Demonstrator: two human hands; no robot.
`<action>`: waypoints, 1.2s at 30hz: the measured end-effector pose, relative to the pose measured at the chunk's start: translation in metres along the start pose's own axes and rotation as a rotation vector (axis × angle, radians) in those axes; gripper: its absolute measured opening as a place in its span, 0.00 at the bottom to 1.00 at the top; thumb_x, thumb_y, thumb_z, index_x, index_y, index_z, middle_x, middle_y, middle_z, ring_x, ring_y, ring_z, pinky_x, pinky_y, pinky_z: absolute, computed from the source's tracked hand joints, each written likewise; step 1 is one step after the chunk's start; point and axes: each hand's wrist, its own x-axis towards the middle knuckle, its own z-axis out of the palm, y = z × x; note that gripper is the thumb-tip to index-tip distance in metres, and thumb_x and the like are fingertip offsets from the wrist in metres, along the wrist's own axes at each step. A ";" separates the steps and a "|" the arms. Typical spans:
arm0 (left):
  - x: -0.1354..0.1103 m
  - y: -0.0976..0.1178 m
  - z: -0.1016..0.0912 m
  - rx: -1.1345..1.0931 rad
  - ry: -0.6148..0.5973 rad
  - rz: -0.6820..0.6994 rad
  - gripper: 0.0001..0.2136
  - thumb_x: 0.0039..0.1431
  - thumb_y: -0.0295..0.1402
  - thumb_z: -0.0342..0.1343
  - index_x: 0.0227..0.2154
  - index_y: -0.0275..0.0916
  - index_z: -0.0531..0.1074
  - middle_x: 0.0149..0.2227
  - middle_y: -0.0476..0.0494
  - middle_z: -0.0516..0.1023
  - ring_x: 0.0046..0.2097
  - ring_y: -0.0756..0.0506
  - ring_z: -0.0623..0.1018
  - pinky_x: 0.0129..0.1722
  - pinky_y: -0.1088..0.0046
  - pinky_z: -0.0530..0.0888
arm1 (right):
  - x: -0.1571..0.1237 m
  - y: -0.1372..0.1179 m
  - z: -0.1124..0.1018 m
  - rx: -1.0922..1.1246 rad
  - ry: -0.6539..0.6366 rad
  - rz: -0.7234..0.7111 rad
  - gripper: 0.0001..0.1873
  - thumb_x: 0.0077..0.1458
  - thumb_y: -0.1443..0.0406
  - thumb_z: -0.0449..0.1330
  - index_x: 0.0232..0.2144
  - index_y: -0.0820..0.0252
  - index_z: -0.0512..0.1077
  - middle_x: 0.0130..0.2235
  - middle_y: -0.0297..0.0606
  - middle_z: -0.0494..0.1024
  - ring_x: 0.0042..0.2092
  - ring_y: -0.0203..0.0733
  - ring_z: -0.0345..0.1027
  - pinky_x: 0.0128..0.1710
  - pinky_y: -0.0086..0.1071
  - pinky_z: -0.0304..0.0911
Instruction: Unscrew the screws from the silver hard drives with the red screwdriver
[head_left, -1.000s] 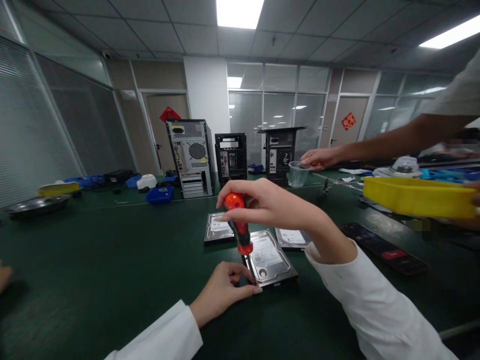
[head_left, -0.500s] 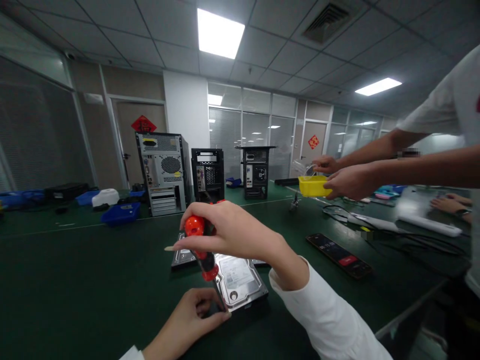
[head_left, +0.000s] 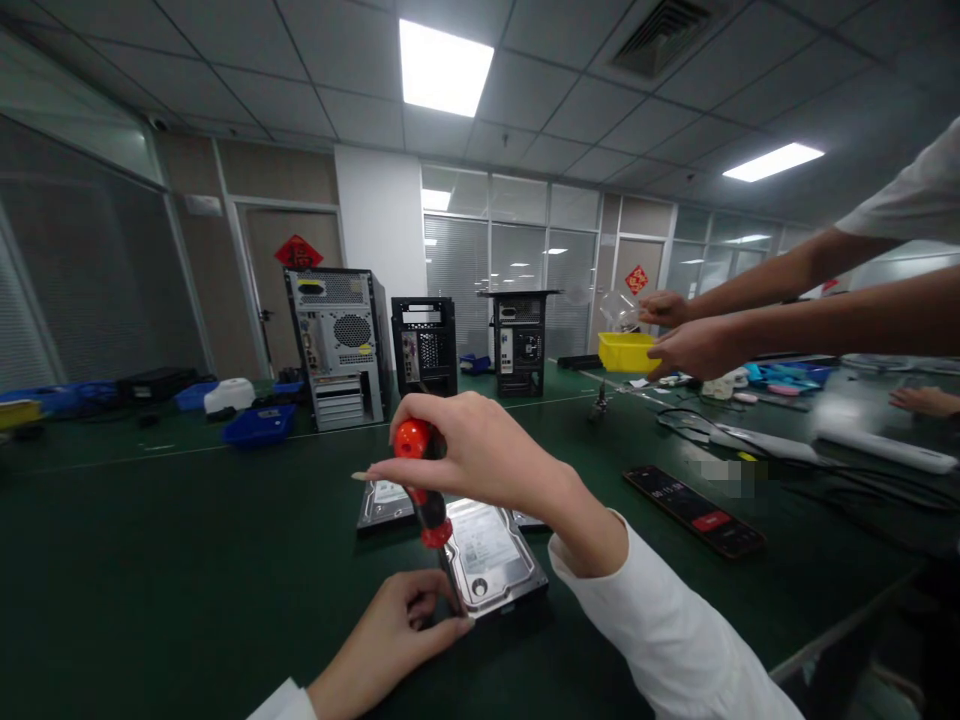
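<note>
My right hand [head_left: 480, 450] is wrapped round the red and black handle of a screwdriver [head_left: 431, 510], held almost upright with a slight tilt. Its metal shaft runs down to the near left corner of a silver hard drive [head_left: 491, 555] lying label up on the table. At that corner my left hand [head_left: 397, 630] has thumb and curled fingers closed about the drive's edge, close round the screwdriver's tip. The tip itself and any screw under it are hidden by the fingers. Behind lies a second hard drive [head_left: 384, 505], and part of another drive [head_left: 529, 520] shows to the right.
On the green table [head_left: 187, 560], a phone [head_left: 694, 510] lies to the right, near cables and white strips. Computer cases [head_left: 341, 345] stand at the back, with a blue tray [head_left: 259, 425] to their left. A co-worker's hands [head_left: 694, 345] hold a yellow bin [head_left: 626, 352] and a clear bag.
The view has shifted slightly, so the scene sits a little further right. My hands keep their hold at the drive's corner. The co-worker's clear bag is lifted a little higher.
</note>
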 end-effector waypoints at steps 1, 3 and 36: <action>0.000 0.000 0.000 -0.010 -0.001 0.004 0.14 0.51 0.41 0.57 0.33 0.34 0.75 0.24 0.51 0.61 0.28 0.49 0.60 0.27 0.76 0.55 | 0.000 -0.001 0.000 0.005 -0.004 -0.002 0.22 0.56 0.48 0.53 0.33 0.63 0.66 0.27 0.31 0.69 0.26 0.31 0.60 0.26 0.25 0.54; -0.001 0.002 -0.001 -0.023 -0.003 0.008 0.14 0.50 0.41 0.57 0.32 0.34 0.76 0.25 0.51 0.64 0.28 0.49 0.60 0.28 0.76 0.56 | 0.000 -0.002 -0.001 0.009 -0.010 -0.013 0.22 0.57 0.48 0.52 0.35 0.63 0.66 0.28 0.32 0.69 0.27 0.31 0.60 0.27 0.26 0.54; -0.003 0.003 -0.002 -0.035 0.030 -0.007 0.15 0.48 0.41 0.59 0.33 0.34 0.77 0.23 0.52 0.61 0.28 0.49 0.61 0.28 0.76 0.55 | 0.001 0.014 -0.011 0.370 -0.331 0.061 0.17 0.58 0.52 0.53 0.41 0.60 0.63 0.35 0.34 0.68 0.32 0.35 0.63 0.30 0.29 0.60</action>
